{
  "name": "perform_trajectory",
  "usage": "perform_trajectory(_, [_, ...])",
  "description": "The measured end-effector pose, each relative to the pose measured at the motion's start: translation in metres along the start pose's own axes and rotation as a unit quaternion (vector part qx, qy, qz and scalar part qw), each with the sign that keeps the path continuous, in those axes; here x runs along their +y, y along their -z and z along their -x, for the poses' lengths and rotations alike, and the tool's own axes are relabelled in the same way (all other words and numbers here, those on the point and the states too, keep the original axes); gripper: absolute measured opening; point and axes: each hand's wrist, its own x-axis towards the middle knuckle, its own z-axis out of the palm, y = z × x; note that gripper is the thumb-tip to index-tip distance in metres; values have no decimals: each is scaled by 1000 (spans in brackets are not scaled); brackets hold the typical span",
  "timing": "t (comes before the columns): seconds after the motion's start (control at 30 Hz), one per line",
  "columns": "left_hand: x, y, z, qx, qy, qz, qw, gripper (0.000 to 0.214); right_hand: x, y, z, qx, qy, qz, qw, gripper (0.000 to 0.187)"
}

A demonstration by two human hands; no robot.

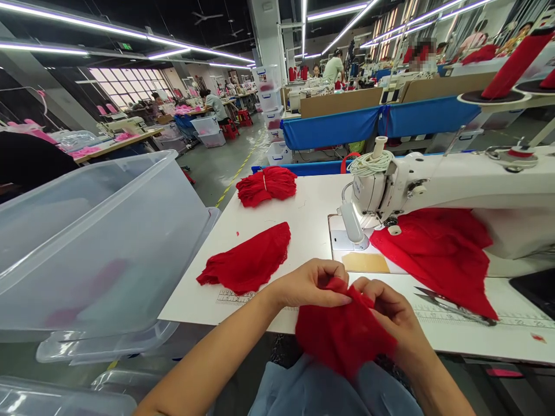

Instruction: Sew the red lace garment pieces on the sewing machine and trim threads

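Note:
My left hand [314,284] and my right hand [385,312] both pinch the top edge of a red fabric piece [340,338] that hangs over my lap at the front edge of the white sewing table [277,219]. The fingers of both hands are closed on the cloth, close together. A stack of red pieces [249,263] lies just left of my left hand. A tied bundle of red pieces [265,186] sits farther back. Red fabric [437,251] lies under the arm of the white sewing machine [433,188].
A clear plastic bin [95,242] stands to my left, stacked on others. Scissors [451,306] lie on the table by the red fabric at right. Red thread cones [515,63] stand at far right. Other people work at benches behind, across an aisle.

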Motion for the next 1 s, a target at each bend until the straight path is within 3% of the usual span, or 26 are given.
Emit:
perform_trajectory(0.07, [2,0,0,6,4,-48,999,40,6,3,2,6,-26,-21,999,25])
perform_trajectory(0.17, [-1,-5,-1,78,-26,-130,988,36,15,3,7,57,-65,-31,996,23])
perform_trajectory(0.3, [-15,-15,-1,201,-68,-289,934,29,21,-3,9,100,-5,4,995,31])
perform_trajectory(0.4, [-26,-21,-2,270,-55,-308,911,11,22,-10,7,134,16,115,984,27])
perform_trajectory(0.43, [-28,-23,-2,276,-44,-297,913,4,22,-11,7,154,13,155,976,25])
perform_trajectory(0.5, [-30,-24,-3,265,-25,-278,923,20,22,-13,5,192,11,208,959,24])
perform_trajectory(0.67, [-25,-24,-3,257,-20,-266,929,25,16,-10,1,237,27,241,941,13])
perform_trajectory(0.83, [-22,-24,-3,263,-19,-265,928,13,16,-6,3,214,-5,218,952,16])
perform_trajectory(1.0, [-25,-24,-4,283,-51,-303,909,12,21,-10,6,201,-37,150,967,25])
